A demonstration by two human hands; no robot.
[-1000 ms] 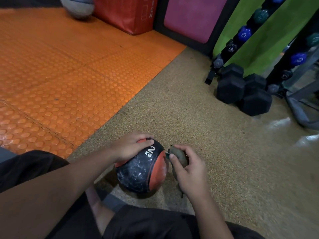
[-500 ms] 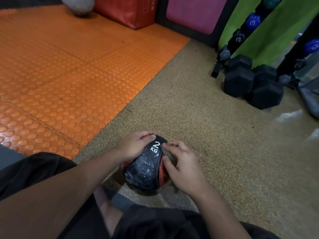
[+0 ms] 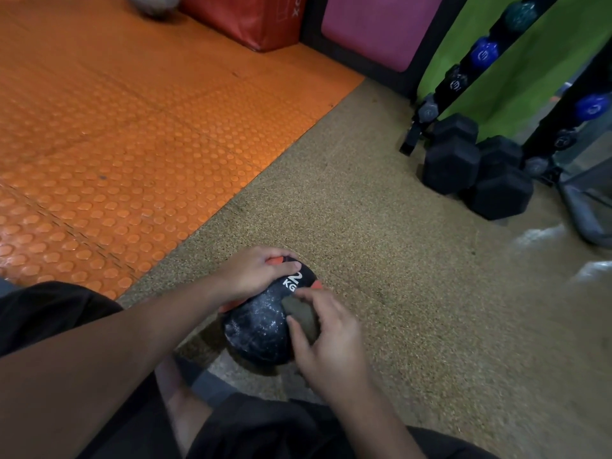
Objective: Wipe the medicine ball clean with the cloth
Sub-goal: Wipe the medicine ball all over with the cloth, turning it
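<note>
Medicine ball (image 3: 261, 329), black with orange panels and a white "2 KG" mark near its top, sits low in the view on the speckled tan floor (image 3: 381, 260), just in front of the person's legs in dark shorts (image 3: 251, 429). Its black surface shows pale, dusty smears. The left hand (image 3: 255, 271) rests on the upper far side of the ball, with its fingers (image 3: 281, 256) curved over the top and gripping it. The right hand (image 3: 326, 339) presses a small grey-brown cloth (image 3: 299, 314) against the right side of the ball; its fingers lie spread and rather straight on the cloth, with the thumb at the lower edge of it. The cloth is partly hidden under this hand. To the left of the tan floor lies an orange studded mat (image 3: 116, 144). At the far edge of the mat stands a red padded box (image 3: 245, 18), and beside it a pink pad (image 3: 374, 28) in a black frame. On the right, black hex dumbbells (image 3: 477, 173) lie on the floor at the foot of a rack (image 3: 470, 64) that carries smaller blue and dark dumbbells, in front of a green panel (image 3: 516, 77).
</note>
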